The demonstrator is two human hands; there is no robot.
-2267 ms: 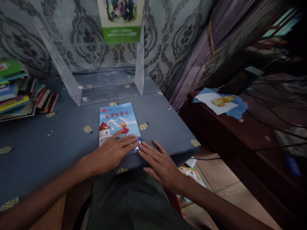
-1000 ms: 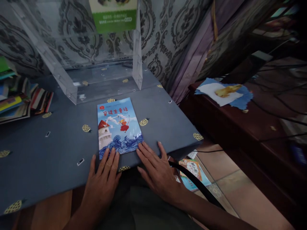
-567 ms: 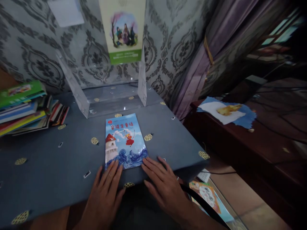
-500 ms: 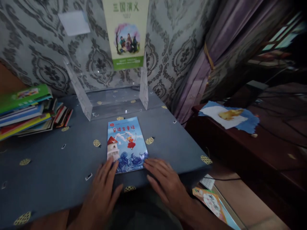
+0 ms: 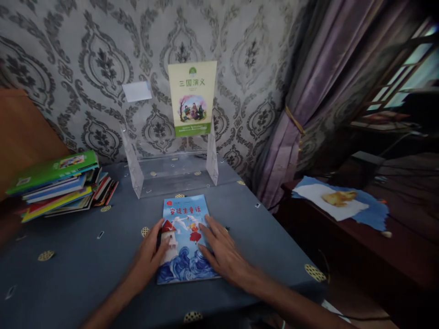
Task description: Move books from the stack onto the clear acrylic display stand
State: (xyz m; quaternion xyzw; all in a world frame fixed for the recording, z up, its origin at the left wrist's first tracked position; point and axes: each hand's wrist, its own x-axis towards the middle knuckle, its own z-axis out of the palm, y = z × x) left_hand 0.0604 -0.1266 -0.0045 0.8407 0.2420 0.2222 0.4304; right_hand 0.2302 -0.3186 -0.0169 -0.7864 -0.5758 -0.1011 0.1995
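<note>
Andersen's Fairy Tales paperback (image 5: 187,242) on pineapple-print tablecloth (image 5: 267,260), just in front of a clear plastic stand (image 5: 173,184), between left hand (image 5: 146,256) and right hand (image 5: 227,252), fingers at both side edges, thumbs over the front cover, impossible to tell whether gripping or merely touching

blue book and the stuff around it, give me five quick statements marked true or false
1. The left hand and right hand are at opposite sides of the blue book. True.
2. The blue book lies title side down. False: its title faces up.
3. A green book tops the pile of books. True.
4. The clear stand is nearer the person than the blue book. False: it stands beyond it.
5. The curtain is tied with a band. True.
</note>
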